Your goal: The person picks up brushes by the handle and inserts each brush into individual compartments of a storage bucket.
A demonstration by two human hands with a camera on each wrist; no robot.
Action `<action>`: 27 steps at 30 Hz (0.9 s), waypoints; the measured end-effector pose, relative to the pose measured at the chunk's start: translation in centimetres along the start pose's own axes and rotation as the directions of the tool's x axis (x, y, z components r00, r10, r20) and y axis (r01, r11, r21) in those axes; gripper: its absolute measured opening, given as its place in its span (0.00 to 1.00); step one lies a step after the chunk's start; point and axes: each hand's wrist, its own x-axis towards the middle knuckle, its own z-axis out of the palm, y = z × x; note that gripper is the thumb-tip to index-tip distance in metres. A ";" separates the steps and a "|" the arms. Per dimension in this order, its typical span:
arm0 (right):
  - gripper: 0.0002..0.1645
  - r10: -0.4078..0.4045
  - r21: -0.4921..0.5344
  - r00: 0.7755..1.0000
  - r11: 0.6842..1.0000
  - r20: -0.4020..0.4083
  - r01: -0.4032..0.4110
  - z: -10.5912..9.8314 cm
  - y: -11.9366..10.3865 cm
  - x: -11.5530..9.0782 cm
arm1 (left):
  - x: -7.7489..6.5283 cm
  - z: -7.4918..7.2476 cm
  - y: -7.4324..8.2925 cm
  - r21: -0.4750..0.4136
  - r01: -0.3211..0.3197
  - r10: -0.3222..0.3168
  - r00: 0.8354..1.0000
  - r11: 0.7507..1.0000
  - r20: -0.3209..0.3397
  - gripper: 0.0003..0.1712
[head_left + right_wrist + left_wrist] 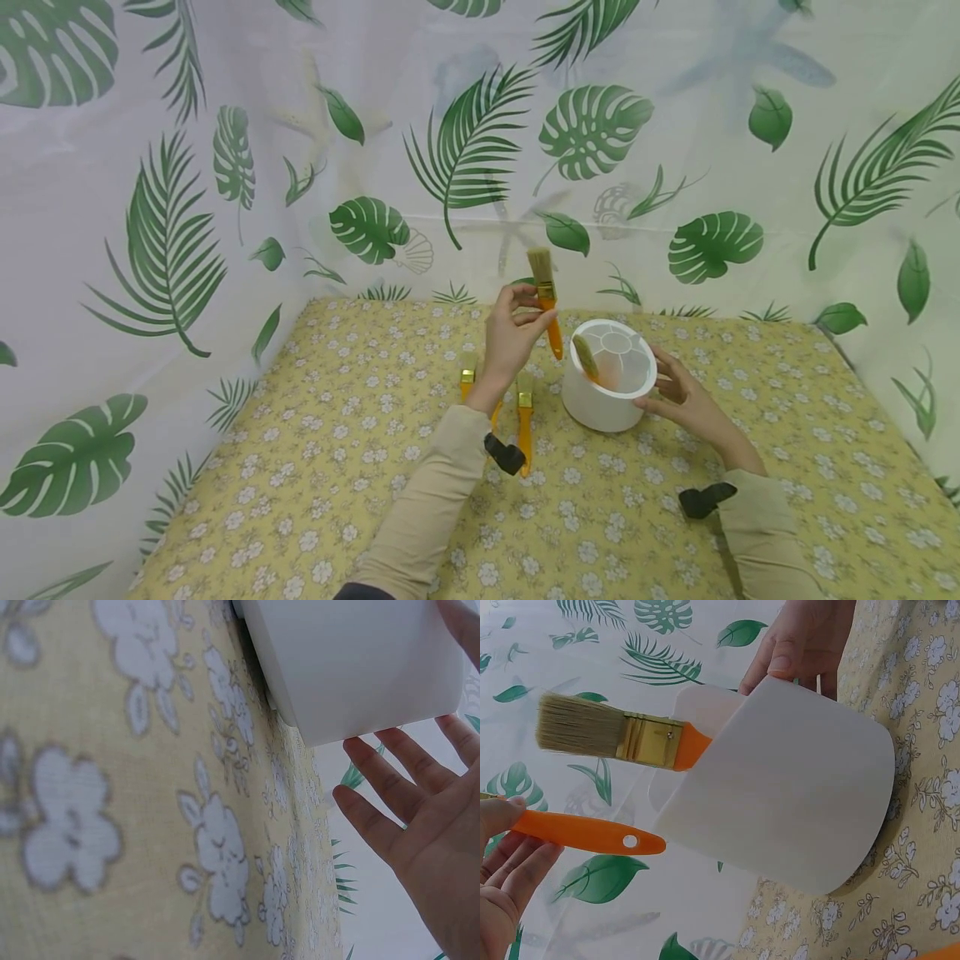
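Over flowered cloth point(300, 475) — left fingers point(532, 871) pinched on brush point(546, 290), right fingers point(384, 778) wide around pot point(596, 407)

Curtained booth — leaf-print sheets point(390, 175), floral tablecloth point(300, 467)

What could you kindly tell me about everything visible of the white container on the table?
The white container is round and smooth, apparently plastic, with spokes running out from a central ring inside its rim. It stands on the flowered cloth, opening upward, and holds one orange-handled brush, bristles outermost. The right hand touches its side with thumb and fingertips.
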 end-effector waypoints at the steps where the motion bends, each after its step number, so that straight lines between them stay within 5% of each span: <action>1: 0.51 0.000 -0.001 1.000 1.000 -0.001 0.000 0.0 0.0 0.0 | 0.0 0.1 0.1 -0.002 -0.005 0.005 1.000 1.000 -0.001 0.21; 18: 0.51 0.005 0.003 1.000 1.000 0.001 -0.005 0.0 0.2 -0.2 | 0.6 0.9 0.7 -0.023 -0.058 0.058 0.998 0.998 0.005 0.21; 27: 0.51 -0.005 0.020 1.000 1.000 0.010 0.005 -0.1 -0.1 -0.1 | 0.7 1.5 0.9 -0.035 -0.031 0.031 0.999 0.999 0.012 0.21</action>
